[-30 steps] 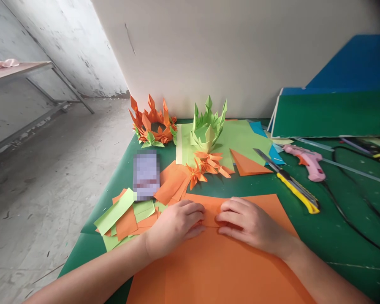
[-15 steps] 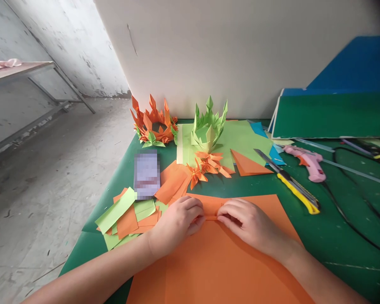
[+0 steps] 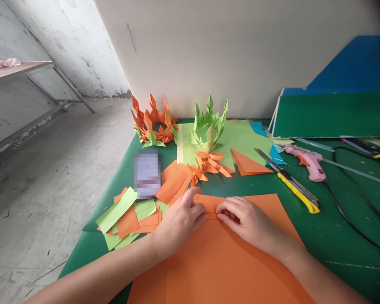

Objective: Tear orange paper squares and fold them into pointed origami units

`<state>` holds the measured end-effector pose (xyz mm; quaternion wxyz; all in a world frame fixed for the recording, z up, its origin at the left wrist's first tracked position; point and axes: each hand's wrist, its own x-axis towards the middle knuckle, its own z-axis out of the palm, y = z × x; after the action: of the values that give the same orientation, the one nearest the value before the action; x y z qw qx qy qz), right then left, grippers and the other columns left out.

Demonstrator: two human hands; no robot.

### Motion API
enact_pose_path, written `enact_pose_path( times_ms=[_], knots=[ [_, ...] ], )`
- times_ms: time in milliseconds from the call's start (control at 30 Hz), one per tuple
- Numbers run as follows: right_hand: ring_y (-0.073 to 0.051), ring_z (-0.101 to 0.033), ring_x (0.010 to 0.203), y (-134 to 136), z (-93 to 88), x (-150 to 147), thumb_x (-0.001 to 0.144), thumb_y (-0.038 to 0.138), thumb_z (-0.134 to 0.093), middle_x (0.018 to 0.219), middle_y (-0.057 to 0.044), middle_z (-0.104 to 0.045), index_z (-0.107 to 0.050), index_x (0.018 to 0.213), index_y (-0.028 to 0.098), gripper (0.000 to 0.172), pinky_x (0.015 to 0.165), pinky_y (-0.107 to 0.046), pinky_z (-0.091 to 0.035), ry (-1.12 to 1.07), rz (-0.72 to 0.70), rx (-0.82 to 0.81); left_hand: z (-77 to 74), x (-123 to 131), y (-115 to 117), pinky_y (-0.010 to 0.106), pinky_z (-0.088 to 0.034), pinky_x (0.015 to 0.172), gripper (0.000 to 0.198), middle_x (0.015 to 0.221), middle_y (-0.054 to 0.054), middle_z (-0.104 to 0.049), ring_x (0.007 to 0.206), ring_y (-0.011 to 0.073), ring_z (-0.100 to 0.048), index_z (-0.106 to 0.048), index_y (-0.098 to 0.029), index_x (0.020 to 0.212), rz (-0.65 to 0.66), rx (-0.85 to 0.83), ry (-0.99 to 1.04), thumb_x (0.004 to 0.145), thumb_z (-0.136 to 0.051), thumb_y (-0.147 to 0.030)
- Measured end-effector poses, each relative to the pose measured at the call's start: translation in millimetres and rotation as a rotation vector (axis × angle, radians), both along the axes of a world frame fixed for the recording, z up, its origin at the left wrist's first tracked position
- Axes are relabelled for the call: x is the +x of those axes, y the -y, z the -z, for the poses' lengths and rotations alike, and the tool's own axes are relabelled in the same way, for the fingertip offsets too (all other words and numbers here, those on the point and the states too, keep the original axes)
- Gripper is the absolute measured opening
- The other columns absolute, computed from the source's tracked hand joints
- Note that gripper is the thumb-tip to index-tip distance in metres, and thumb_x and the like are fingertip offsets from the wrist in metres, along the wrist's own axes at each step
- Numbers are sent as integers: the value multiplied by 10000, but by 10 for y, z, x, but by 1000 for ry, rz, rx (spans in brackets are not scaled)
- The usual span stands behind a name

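Observation:
A small piece of orange paper lies between my hands, a narrow folded edge along its near side. It rests over a large orange sheet of the same colour, so its outline is hard to make out. My left hand is at its left end, index finger lifted and the other fingers curled in at the paper. At the right end my right hand pinches the folded edge between thumb and fingers. Several folded orange paper flowers sit just beyond the hands.
Behind stand an orange paper crown and a green paper crown. Cut paper pieces and a blurred phone-like object lie left. A yellow utility knife, blade out, and a pink glue gun with cord lie right.
My left hand has shifted slightly, and its index finger has lifted up and away from the paper. My right hand stays nearly in place at the folded edge.

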<state>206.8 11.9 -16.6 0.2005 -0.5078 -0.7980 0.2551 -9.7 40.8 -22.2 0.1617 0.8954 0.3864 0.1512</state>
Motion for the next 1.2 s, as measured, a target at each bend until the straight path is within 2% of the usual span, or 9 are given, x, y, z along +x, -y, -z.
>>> enact_pose_path(
  times_ms=[233,467,667,833,1000,1200],
  knots=[
    [-159,-555,720,-1,2,-3,915,79,-513,754,11,-589,-517,779,213,192,626,-265,-404,2,-2,-12,71,22,8,297,-530,648,254,1160,107,-528,616,101,-544,-538,-163,727,-5,84,-3,955,-426,-167],
    [-155,-543,727,-2,2,-8,908,59,-508,751,16,-562,-472,752,211,221,624,-262,-393,8,-7,-23,93,46,-23,285,-512,655,275,1034,70,-533,696,124,-548,-520,-171,680,6,111,-29,942,-444,-138],
    [-159,-537,748,2,-21,-23,918,63,-492,776,14,-556,-463,762,214,219,636,-269,-399,23,7,-55,98,53,-32,289,-469,635,271,957,54,-536,678,130,-507,-511,-181,686,3,71,-70,948,-447,-155],
    [-173,-532,788,17,-43,-49,938,67,-458,808,8,-562,-457,778,218,220,674,-291,-416,43,28,-91,-12,53,-29,273,-438,626,212,889,29,-529,691,134,-507,-521,-191,778,21,-35,-76,968,-436,-151],
    [-171,-528,815,31,-61,-20,931,49,-451,830,8,-542,-442,764,215,235,695,-297,-427,34,39,-112,-90,67,-33,262,-424,610,198,974,37,-547,676,124,-503,-549,-194,832,25,-64,-118,980,-421,-162],
    [-170,-538,804,23,-42,43,932,63,-444,825,-1,-549,-462,762,216,229,684,-302,-443,-13,21,-103,-77,33,-49,257,-453,634,199,1014,43,-540,706,127,-507,-583,-193,885,56,-98,-97,972,-410,-148]
  ],
)
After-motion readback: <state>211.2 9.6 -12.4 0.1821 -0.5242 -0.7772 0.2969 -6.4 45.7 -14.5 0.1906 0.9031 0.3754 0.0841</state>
